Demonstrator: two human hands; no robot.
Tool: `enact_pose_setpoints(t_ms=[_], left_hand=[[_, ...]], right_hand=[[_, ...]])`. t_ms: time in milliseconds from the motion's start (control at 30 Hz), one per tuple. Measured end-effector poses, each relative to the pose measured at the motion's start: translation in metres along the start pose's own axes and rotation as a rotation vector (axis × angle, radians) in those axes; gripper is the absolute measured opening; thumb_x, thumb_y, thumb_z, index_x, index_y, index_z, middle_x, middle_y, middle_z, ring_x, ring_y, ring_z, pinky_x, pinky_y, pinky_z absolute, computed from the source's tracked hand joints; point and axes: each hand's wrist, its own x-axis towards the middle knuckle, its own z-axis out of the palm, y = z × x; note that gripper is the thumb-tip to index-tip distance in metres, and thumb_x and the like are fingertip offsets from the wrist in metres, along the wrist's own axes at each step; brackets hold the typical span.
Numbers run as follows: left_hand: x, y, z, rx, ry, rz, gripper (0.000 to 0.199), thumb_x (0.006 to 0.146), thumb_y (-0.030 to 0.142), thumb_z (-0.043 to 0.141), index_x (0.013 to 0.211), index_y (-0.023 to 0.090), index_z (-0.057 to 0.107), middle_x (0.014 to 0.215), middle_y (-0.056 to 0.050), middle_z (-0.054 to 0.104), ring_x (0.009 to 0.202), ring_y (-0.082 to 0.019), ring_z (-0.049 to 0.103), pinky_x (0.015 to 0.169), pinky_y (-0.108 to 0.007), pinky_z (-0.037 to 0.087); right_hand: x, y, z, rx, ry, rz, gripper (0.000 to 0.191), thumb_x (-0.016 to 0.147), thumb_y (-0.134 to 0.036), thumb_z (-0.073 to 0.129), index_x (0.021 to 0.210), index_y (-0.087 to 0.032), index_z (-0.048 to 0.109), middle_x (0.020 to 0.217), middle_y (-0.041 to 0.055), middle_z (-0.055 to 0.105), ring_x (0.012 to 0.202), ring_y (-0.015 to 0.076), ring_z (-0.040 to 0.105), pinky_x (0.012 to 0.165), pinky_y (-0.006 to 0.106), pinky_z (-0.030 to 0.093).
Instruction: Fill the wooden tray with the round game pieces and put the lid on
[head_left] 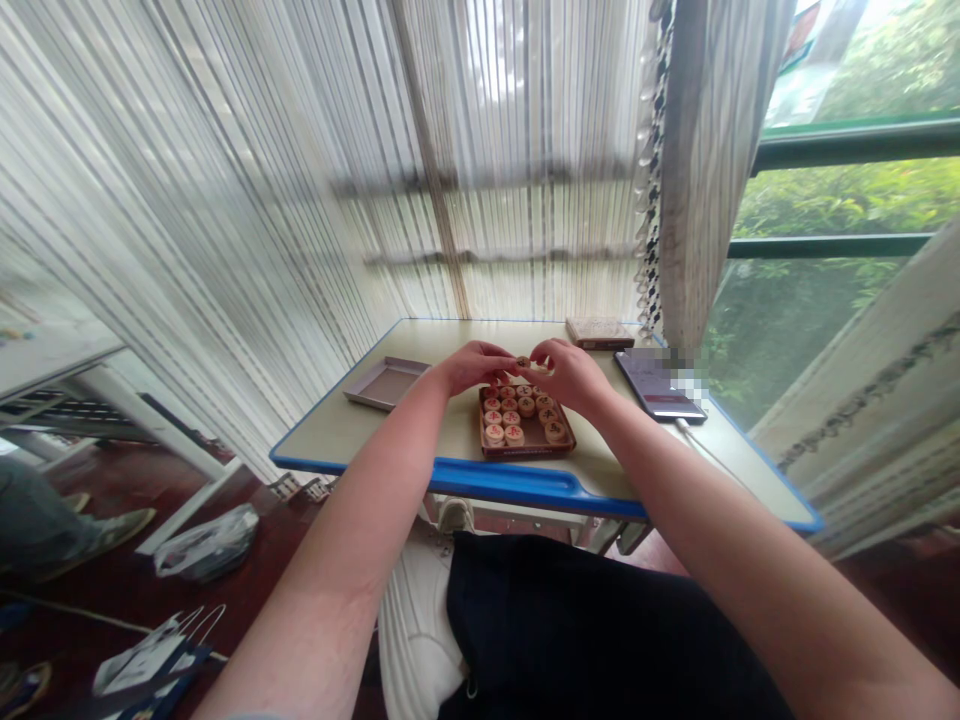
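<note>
Both my hands meet over the far edge of a shallow brown box [528, 452] of round wooden Chinese chess pieces. Some pieces carry red characters, like the one [514, 435] at the front; others have dark ones, like the piece [554, 431] at the right. Between my fingertips is a single Chinese chess piece [523, 362], raised above the box. My left hand [480, 364] pinches it from the left, and my right hand [568, 370] is closed on its right side. Part of the far row is hidden beneath my fingers.
An upturned box lid [388, 384] lies left on the blue-edged table [450, 440]. At the back right sits a closed box [600, 332]. Near the right edge rests a dark tablet or phone [660, 385] with a white cable [709, 450]. Bags [206, 545] lie on the floor, near another person's leg.
</note>
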Motion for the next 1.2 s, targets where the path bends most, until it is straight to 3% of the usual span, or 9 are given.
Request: enact_pose_setpoints(t_ms=[167, 433, 733, 833, 1000, 1200], left_hand=[[0.001, 0.000, 0.000, 0.060, 0.063, 0.014, 0.025, 0.064, 0.030, 0.071, 0.081, 0.011, 0.069, 0.064, -0.006, 0.063, 0.048, -0.005, 0.044, 0.046, -0.022, 0.035], [0.000, 0.002, 0.000, 0.041, 0.050, 0.025, 0.026, 0.063, 0.032, 0.071, 0.080, 0.012, 0.070, 0.060, -0.004, 0.059, 0.047, -0.005, 0.041, 0.044, -0.021, 0.030], [0.002, 0.000, 0.000, -0.025, 0.041, 0.045, 0.032, 0.060, 0.030, 0.073, 0.085, 0.011, 0.069, 0.071, -0.007, 0.063, 0.049, -0.004, 0.043, 0.046, -0.021, 0.033], [0.006, -0.002, -0.004, -0.052, 0.193, 0.096, 0.032, 0.062, 0.031, 0.070, 0.087, 0.012, 0.067, 0.076, -0.007, 0.063, 0.052, -0.004, 0.044, 0.048, -0.020, 0.035], [0.012, -0.007, -0.014, -0.101, 0.415, 0.157, 0.031, 0.064, 0.033, 0.066, 0.088, 0.013, 0.066, 0.078, -0.004, 0.061, 0.052, -0.003, 0.045, 0.050, -0.019, 0.038], [0.017, -0.013, -0.018, -0.120, 0.420, 0.193, 0.030, 0.063, 0.036, 0.067, 0.083, 0.013, 0.065, 0.076, -0.003, 0.060, 0.051, -0.003, 0.044, 0.047, -0.019, 0.035]], right_hand=[[-0.003, -0.006, -0.003, 0.062, -0.014, -0.065, 0.032, 0.077, -0.039, 0.055, 0.103, -0.022, 0.059, 0.095, 0.0046, 0.060, 0.071, 0.0141, 0.054, 0.063, 0.027, 0.040], [-0.002, -0.007, -0.004, 0.058, -0.012, -0.068, 0.026, 0.073, -0.039, 0.058, 0.090, -0.020, 0.058, 0.089, 0.0039, 0.058, 0.071, 0.0146, 0.052, 0.062, 0.027, 0.039], [-0.003, -0.010, -0.010, 0.061, -0.055, -0.053, 0.024, 0.070, -0.037, 0.061, 0.087, -0.020, 0.058, 0.088, 0.0031, 0.060, 0.072, 0.0151, 0.053, 0.064, 0.028, 0.039], [-0.004, -0.008, -0.023, 0.054, -0.190, -0.029, 0.027, 0.067, -0.040, 0.064, 0.084, -0.020, 0.059, 0.083, 0.0033, 0.060, 0.072, 0.0161, 0.055, 0.063, 0.028, 0.040], [-0.008, -0.009, -0.044, 0.057, -0.510, -0.122, 0.032, 0.064, -0.046, 0.067, 0.085, -0.022, 0.063, 0.087, 0.0043, 0.059, 0.075, 0.0176, 0.055, 0.066, 0.028, 0.042], [-0.016, -0.017, -0.037, 0.001, -0.655, -0.208, 0.034, 0.060, -0.053, 0.067, 0.079, -0.025, 0.065, 0.088, 0.0057, 0.058, 0.096, 0.0269, 0.048, 0.078, 0.035, 0.042]])
